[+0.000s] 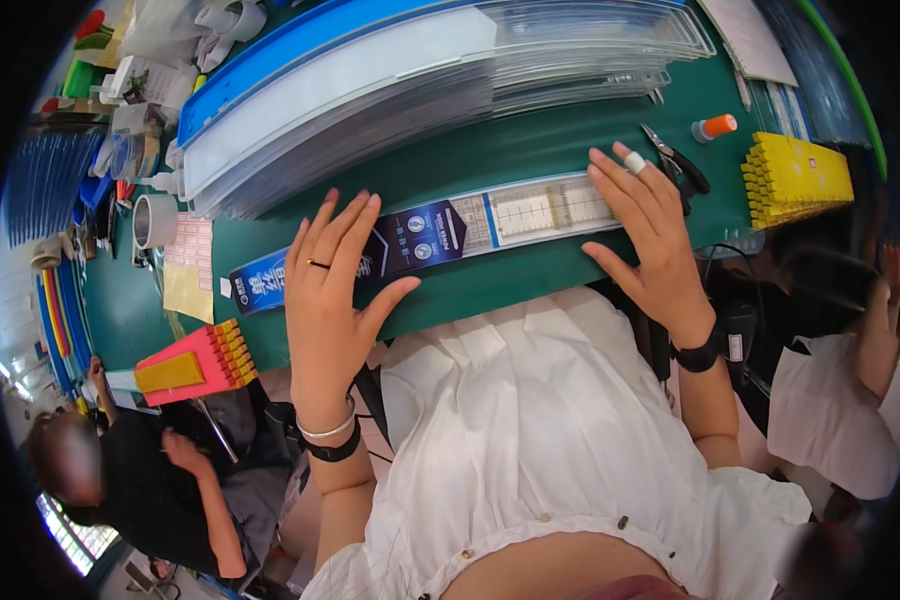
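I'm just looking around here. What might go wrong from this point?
The pliers lie close to the right hand, so a careless sweep might knock or poke.

The stack of clear plastic pieces sits just beyond the long flat package; lifting the package forward could bump it.

The pink-and-yellow block sits by the table's near edge, left of the left hand; an elbow could perhaps tip it off.

Green table (440,300) before me: black-handled pliers (688,172) near orange-capped bottle (715,127); yellow ridged block (798,180), right end; white roll (140,222), left; pink-and-yellow block (185,372).
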A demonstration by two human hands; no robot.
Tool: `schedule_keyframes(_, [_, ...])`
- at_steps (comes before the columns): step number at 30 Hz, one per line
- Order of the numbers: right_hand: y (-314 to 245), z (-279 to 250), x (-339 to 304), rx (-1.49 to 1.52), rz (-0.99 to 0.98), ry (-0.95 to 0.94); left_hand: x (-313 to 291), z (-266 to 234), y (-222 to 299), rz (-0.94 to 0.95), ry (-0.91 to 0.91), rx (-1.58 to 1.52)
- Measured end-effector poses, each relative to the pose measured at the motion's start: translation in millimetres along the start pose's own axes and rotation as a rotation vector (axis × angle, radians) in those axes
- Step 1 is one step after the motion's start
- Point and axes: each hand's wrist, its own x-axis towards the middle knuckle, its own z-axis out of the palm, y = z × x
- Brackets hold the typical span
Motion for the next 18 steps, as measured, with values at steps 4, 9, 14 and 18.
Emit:
schedule_keyframes(4, [3.4,12.1,-1.1,0.031,0.017,-0.055,-10.8,10.5,-9.5,-0.030,-0.034,0.147])
schedule_keyframes(9, [4.7,8.0,-3.2,-0.015,0.045,-0.041,-6.2,17.5,-9.5,-0.005,0.001,0.160])
schedule_keyframes(14, [12.8,16.9,0.4,0.015,-0.013,-0.025,-13.7,19.5,-16.9,-0.014,0.032,0.173])
schedule_keyframes(18, [11.5,11.3,-2.4,0.018,-0.018,-0.024,-16.8,19.4,-17.0,-0.010,-0.009,0.223])
